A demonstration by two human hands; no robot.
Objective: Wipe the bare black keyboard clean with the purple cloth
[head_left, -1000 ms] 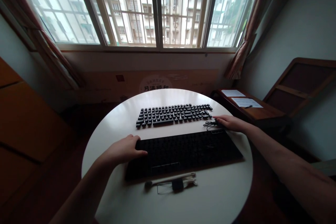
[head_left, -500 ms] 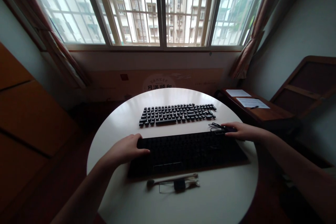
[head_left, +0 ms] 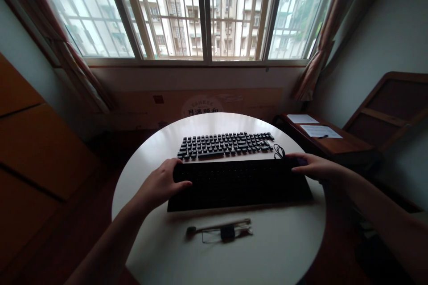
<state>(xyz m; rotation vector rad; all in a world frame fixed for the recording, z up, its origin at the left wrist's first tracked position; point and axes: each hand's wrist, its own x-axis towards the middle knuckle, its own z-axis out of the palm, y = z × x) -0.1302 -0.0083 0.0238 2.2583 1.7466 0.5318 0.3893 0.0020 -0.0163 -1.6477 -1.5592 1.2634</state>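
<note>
A black keyboard base (head_left: 239, 187) with no keycaps visible on it is gripped at both ends and appears tilted over the white round table (head_left: 277, 245). My left hand (head_left: 167, 180) is closed on its left end, thumb across the top face. On the right end, my right hand (head_left: 309, 164) grips the back corner, beside a looped black cable (head_left: 279, 151). Rows of loose black keycaps (head_left: 224, 144) lie behind the base in a keyboard layout. In front rest a toothbrush (head_left: 220, 226) and a small dark tool with wire loops (head_left: 228, 232).
To the right, a wooden chair (head_left: 354, 140) holds paper sheets (head_left: 321, 131) and a pen (head_left: 323, 136). A barred window (head_left: 207, 18) is ahead, with curtains (head_left: 78, 71) at its sides. An orange cabinet (head_left: 26, 142) stands at left.
The keyboard base has moved away from me, towards the keycaps, and its face has tilted and looks darker. Both hands moved with it, and the cable loop shifted right.
</note>
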